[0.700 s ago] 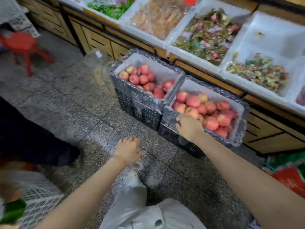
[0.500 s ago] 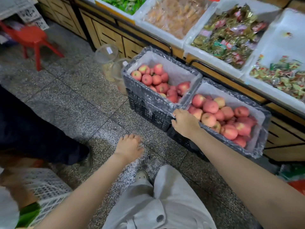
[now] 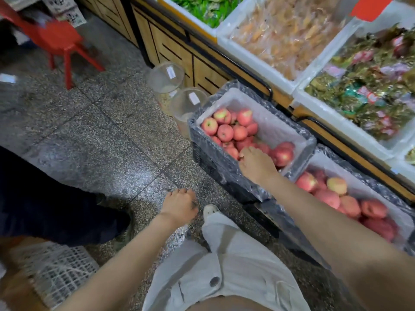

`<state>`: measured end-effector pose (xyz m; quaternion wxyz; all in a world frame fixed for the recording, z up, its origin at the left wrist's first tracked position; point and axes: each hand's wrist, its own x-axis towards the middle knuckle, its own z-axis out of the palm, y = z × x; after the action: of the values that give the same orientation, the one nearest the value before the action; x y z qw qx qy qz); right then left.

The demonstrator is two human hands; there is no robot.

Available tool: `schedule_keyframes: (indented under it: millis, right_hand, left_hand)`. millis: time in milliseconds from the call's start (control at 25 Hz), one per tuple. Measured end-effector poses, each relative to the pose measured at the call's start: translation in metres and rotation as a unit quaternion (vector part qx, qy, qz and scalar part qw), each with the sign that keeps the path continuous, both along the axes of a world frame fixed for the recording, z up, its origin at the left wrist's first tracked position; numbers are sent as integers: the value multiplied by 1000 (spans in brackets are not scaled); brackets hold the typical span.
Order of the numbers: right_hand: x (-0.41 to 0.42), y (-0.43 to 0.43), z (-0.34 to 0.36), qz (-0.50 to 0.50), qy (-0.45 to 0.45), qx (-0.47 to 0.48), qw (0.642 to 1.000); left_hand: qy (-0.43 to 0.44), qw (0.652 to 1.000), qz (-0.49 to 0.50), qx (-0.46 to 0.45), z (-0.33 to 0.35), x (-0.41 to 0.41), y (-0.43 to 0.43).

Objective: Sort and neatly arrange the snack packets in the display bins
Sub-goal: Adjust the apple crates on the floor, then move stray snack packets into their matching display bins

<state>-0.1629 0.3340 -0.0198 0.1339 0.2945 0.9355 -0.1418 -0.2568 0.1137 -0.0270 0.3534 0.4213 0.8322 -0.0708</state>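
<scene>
White display bins line the counter at the top right. One holds green packets (image 3: 202,7), one holds orange-yellow snack packets (image 3: 289,32), and one holds mixed green and pink packets (image 3: 368,86). My right hand (image 3: 258,163) reaches over the near rim of the left black crate (image 3: 215,162) and its bent fingers rest on the red apples (image 3: 226,131); nothing shows in its grasp. My left hand (image 3: 180,206) hangs above the floor with loosely curled fingers, holding nothing. Neither hand is near the snack bins.
A second crate (image 3: 289,232) of apples stands to the right. Two clear jars (image 3: 167,79) sit on the floor by the wooden cabinet. A red stool (image 3: 56,39) is at the far left. Another person's dark trouser leg (image 3: 45,209) and a white basket (image 3: 58,268) are at my left.
My right hand has left the rim of the right crate and now lies over the apples in the left crate. The view has swung left. My left hand stays low.
</scene>
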Motion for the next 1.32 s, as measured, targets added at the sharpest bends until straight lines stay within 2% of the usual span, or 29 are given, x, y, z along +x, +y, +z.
schedule_keyframes:
  millis: [280,560,920,1080,1320]
  right_hand:
    - [-141,56,-2,90,-4,-14,996]
    - [-346,78,-7,98,15,-18,995]
    - [-558,86,-11,90,21,-25,995]
    - [-661,110,-20,113,-5,-33,993]
    - [-805,163,-17,145,18,-31,989]
  left_hand:
    - [4,997,78,18,4,-114,42]
    - [11,991,134,12,-5,-286,38]
    - [15,990,142,8,-3,-501,49]
    - [25,988,151,-3,-11,-607,77]
    - [17,985,174,-9,-7,-734,125]
